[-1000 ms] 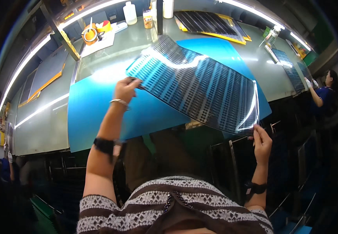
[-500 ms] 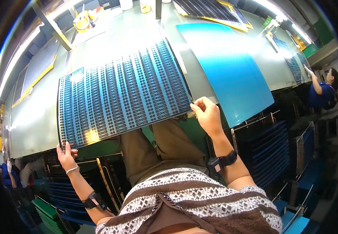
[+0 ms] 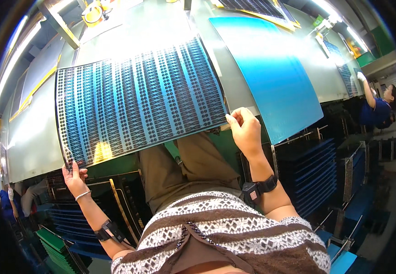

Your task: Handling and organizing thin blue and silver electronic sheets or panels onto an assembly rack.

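A large thin sheet of film (image 3: 138,96), printed with dense dark rows over blue, spans the space between my hands above the table's near edge. My left hand (image 3: 74,177) pinches its near left corner between thumb and fingers. At the near right corner, my right hand (image 3: 244,130) pinches the edge with thumb and forefinger. Bright glare washes out the sheet's far edge. To the right of the sheet, a plain glossy blue panel (image 3: 280,82) lies on the table, its near end reaching past the table edge.
Stacked dark sheets with yellow edging (image 3: 257,11) lie at the far right. An orange-yellow tape roll (image 3: 94,16) sits at the far left, near a metal post (image 3: 61,27). Racks of blue panels (image 3: 305,171) stand below the table. A co-worker (image 3: 378,107) is at the right.
The sheet's left side has shifted left and slightly away from me, my left hand moving with it. My right hand has moved slightly up and right. The co-worker's arm has shifted.
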